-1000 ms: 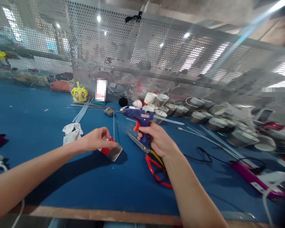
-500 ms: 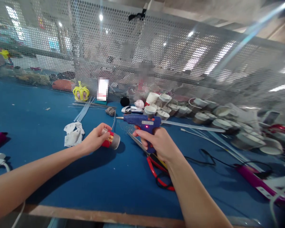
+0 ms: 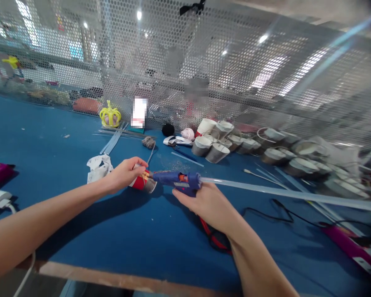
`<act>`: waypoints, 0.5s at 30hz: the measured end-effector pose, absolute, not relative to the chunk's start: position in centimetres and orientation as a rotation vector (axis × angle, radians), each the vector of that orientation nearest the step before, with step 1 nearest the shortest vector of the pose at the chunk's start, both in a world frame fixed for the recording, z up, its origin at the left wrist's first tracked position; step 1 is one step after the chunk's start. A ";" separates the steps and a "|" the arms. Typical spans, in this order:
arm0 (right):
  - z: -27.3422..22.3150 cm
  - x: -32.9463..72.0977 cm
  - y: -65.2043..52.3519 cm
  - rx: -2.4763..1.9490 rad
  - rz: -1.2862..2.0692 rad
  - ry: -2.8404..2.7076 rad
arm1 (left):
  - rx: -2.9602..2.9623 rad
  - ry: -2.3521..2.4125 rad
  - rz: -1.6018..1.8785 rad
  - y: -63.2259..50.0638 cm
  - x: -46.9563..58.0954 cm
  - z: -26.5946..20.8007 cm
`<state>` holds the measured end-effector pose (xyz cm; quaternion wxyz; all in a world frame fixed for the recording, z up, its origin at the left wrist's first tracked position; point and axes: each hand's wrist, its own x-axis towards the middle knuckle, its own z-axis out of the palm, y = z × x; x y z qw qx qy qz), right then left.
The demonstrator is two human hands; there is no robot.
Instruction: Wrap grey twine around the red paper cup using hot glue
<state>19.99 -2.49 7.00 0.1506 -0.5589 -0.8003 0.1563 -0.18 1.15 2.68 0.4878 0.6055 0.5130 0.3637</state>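
My left hand (image 3: 127,173) is closed round a small red and grey paper cup (image 3: 150,186) tipped on its side just above the blue table. A grey strand of yarn runs from the cup to a small grey yarn ball (image 3: 149,142). In my right hand (image 3: 205,202) is a blue hot glue gun (image 3: 177,180), its red light lit and a long clear glue stick (image 3: 266,189) jutting from its back. The gun's nozzle points left and meets the cup's side by my left fingers; whether it touches is hard to tell. Red-handled scissors (image 3: 216,239) lie partly hidden under my right wrist.
Many grey cups (image 3: 218,152) stand at the back right. Loose glue sticks (image 3: 293,185) and a purple power strip (image 3: 348,247) lie to the right. Crumpled white paper (image 3: 98,168) is left of my left hand. A yellow crown (image 3: 110,116) stands near the perforated metal screen (image 3: 160,82).
My right hand has brought the glue gun down and left, tilting it, so its nozzle is now at the cup. My left hand stays on the cup. The camera view has shifted slightly.
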 end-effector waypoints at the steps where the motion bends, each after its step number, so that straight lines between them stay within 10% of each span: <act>1: 6.9 20.0 -2.5 -1.612 0.437 -2.320 | 1.473 1.248 0.885 1.1 -0.1 2.7; 15: 6.3 20.0 -2.8 -1.623 0.375 -2.361 | 1.748 1.344 0.817 1.1 -0.1 2.7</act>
